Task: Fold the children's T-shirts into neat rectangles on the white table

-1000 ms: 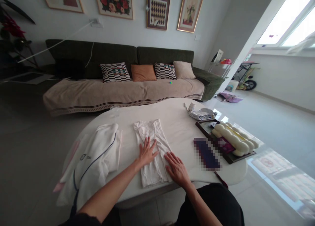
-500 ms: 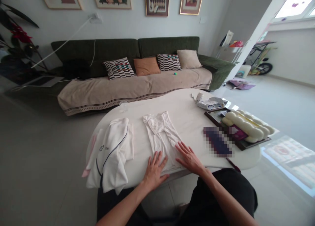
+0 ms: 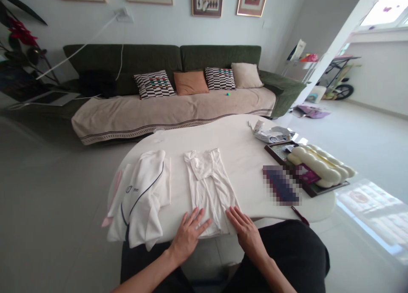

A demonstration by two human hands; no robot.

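A thin white garment, with two leg-like panels, lies spread flat on the white table. My left hand rests open on its near left edge, fingers spread. On its near right edge my right hand lies flat, fingers stretched out and fairly close together. Light creases run along the cloth between the hands. To the left, a white garment with dark blue piping lies heaped, its lower part hanging over the table's near edge. Some pink cloth shows beside it.
On the table's right are a dark tray bearing a puffy cream-coloured object, a pixelated dark item, a dark red-handled object and a crumpled silver packet. A green sofa with cushions stands beyond.
Both hands have slid toward me along the garment to its near edge. The garment looks flatter and straighter in its lower part.
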